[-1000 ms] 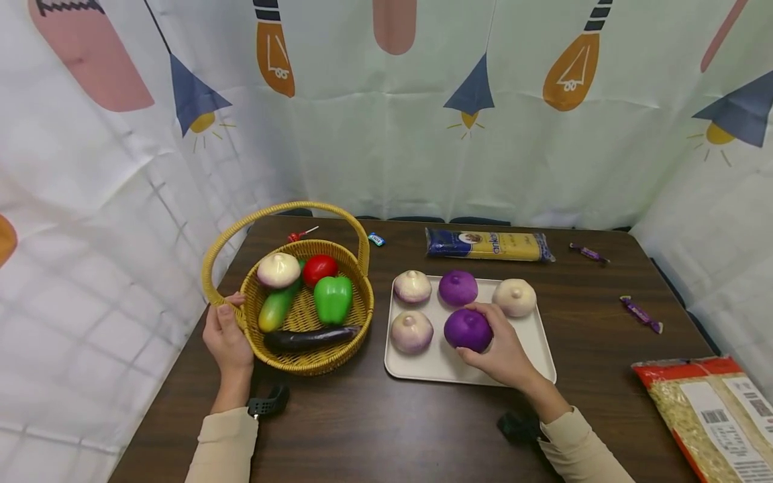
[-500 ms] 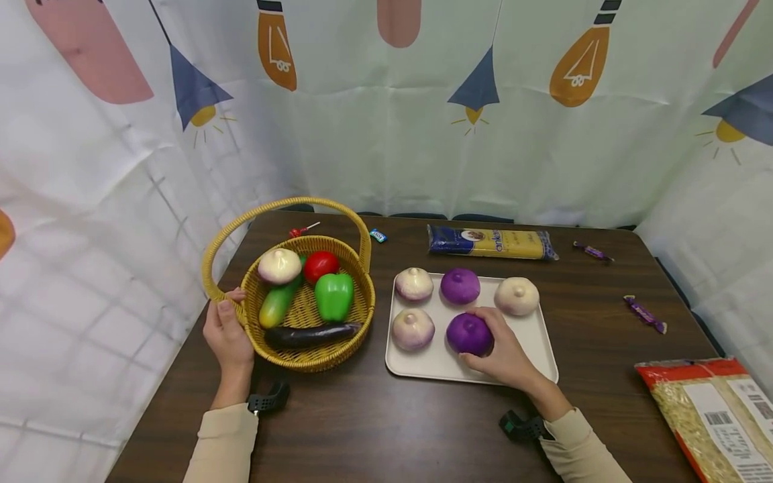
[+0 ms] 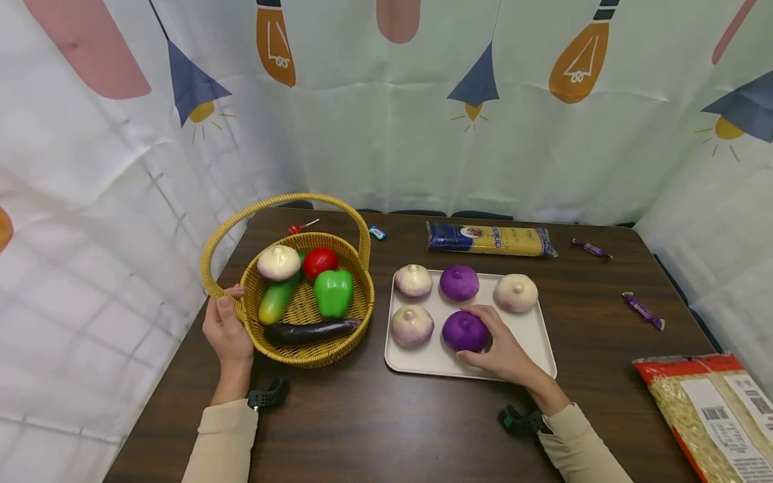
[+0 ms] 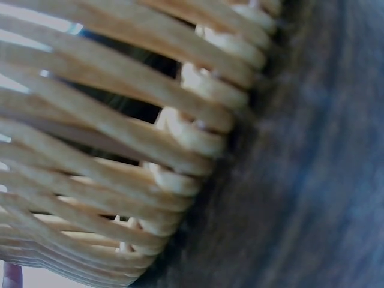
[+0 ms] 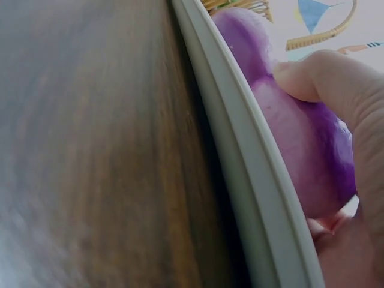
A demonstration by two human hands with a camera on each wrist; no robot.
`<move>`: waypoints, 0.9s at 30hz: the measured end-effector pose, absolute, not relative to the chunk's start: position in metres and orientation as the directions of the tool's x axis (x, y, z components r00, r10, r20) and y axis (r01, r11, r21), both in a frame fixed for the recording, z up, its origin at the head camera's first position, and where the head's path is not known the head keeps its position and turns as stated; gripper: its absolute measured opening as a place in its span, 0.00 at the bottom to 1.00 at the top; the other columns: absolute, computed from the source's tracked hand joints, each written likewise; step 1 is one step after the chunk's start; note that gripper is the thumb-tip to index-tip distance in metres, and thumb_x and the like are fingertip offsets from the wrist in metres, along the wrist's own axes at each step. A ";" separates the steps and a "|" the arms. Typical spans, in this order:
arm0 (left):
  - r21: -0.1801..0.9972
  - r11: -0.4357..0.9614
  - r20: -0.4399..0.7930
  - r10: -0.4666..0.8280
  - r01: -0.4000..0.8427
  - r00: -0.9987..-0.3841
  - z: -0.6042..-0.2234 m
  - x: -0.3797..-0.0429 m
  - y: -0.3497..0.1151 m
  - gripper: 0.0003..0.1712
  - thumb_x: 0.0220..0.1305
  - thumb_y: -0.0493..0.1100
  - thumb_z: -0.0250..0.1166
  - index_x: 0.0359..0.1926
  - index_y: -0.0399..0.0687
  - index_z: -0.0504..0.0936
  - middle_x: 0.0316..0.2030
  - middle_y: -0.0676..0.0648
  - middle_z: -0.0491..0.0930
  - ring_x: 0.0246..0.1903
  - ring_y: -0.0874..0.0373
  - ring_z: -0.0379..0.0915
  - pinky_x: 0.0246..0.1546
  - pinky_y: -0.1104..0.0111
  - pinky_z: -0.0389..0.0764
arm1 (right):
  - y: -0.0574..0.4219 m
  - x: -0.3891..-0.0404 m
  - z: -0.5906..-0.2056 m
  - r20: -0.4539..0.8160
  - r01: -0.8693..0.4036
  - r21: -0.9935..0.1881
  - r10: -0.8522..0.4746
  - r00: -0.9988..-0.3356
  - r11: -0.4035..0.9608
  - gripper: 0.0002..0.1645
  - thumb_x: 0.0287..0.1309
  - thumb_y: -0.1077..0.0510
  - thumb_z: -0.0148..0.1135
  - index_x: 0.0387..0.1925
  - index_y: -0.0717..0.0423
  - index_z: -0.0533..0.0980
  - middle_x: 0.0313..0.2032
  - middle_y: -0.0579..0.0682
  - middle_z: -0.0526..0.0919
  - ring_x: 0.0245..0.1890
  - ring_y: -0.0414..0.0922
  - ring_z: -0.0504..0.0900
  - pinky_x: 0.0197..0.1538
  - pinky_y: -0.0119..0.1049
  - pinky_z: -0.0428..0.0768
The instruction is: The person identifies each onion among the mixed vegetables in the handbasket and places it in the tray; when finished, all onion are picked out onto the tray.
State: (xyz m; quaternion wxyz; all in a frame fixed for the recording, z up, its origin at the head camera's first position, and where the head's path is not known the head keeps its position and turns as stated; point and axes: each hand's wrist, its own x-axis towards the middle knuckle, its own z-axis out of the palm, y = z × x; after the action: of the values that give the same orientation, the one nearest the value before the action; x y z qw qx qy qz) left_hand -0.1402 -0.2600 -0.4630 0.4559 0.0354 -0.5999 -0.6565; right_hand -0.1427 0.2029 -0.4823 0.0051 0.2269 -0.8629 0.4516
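Note:
A yellow wicker basket (image 3: 311, 359) stands at the left of the table. In it lie a purple-white onion (image 3: 278, 263), a red tomato (image 3: 320, 263), a green bell pepper (image 3: 333, 294), a cucumber (image 3: 276, 303) and a dark eggplant (image 3: 311, 331). My left hand (image 3: 228, 332) holds the basket's left rim near the handle base; its woven side (image 4: 120, 120) fills the left wrist view. My right hand (image 3: 504, 349) grips a purple onion (image 3: 465, 331) at the front of the white tray (image 3: 429, 364), thumb (image 5: 303, 78) against its side. Whether it touches the tray, I cannot tell.
On the tray also sit pale onions (image 3: 413, 327) and another purple onion (image 3: 459, 282). Behind it lies a spaghetti pack (image 3: 492, 240). Wrapped candies (image 3: 643, 310) and a bagged food packet (image 3: 706, 409) are at right; a red lollipop (image 3: 302, 227) and blue candy (image 3: 377, 233) are behind the basket.
The head view has shifted slightly. Both hands keep their hold, and the purple onion in my right hand has moved only a touch to the left.

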 end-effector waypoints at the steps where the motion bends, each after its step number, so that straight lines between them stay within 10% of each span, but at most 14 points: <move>1: 0.821 0.135 0.499 -0.641 0.555 -0.583 -0.463 -0.140 -0.260 0.29 0.73 0.46 0.54 0.37 0.13 0.71 0.36 0.40 0.81 0.50 0.45 0.74 0.57 0.69 0.72 | 0.201 -0.141 -0.479 0.210 -0.391 -0.781 -0.385 -0.899 0.487 0.48 0.40 0.58 0.81 0.65 0.52 0.68 0.59 0.48 0.70 0.58 0.45 0.70 0.59 0.45 0.70; 8: 0.826 0.143 0.496 -0.644 0.545 -0.583 -0.465 -0.139 -0.262 0.29 0.74 0.46 0.53 0.38 0.14 0.72 0.37 0.41 0.82 0.50 0.46 0.74 0.57 0.69 0.72 | 0.194 -0.132 -0.452 0.241 -0.412 -0.774 -0.378 -0.894 0.481 0.47 0.38 0.62 0.81 0.62 0.62 0.69 0.58 0.55 0.72 0.56 0.49 0.71 0.59 0.32 0.68; 14: 0.797 0.113 0.515 -0.640 0.593 -0.570 -0.467 -0.143 -0.262 0.29 0.73 0.46 0.54 0.37 0.13 0.71 0.36 0.39 0.82 0.50 0.44 0.73 0.57 0.68 0.71 | 0.210 -0.140 -0.465 0.218 -0.369 -0.801 -0.346 -0.913 0.471 0.50 0.41 0.57 0.81 0.67 0.55 0.66 0.62 0.52 0.68 0.57 0.51 0.71 0.55 0.45 0.76; 27: 0.795 0.124 0.522 -0.640 0.594 -0.564 -0.465 -0.142 -0.260 0.31 0.73 0.47 0.54 0.38 0.12 0.70 0.37 0.38 0.81 0.50 0.41 0.71 0.59 0.66 0.69 | 0.150 -0.127 -0.372 0.409 -0.540 -0.748 -0.373 -0.833 0.385 0.27 0.52 0.70 0.69 0.55 0.63 0.75 0.60 0.59 0.70 0.60 0.53 0.70 0.57 0.44 0.74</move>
State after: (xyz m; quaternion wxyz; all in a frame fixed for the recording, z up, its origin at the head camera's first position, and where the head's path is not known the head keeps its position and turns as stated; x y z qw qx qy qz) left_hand -0.1416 -0.2601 -0.4653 0.4665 0.0197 -0.5870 -0.6614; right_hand -0.1272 0.1497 -0.3721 0.0866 0.2757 -0.8277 0.4809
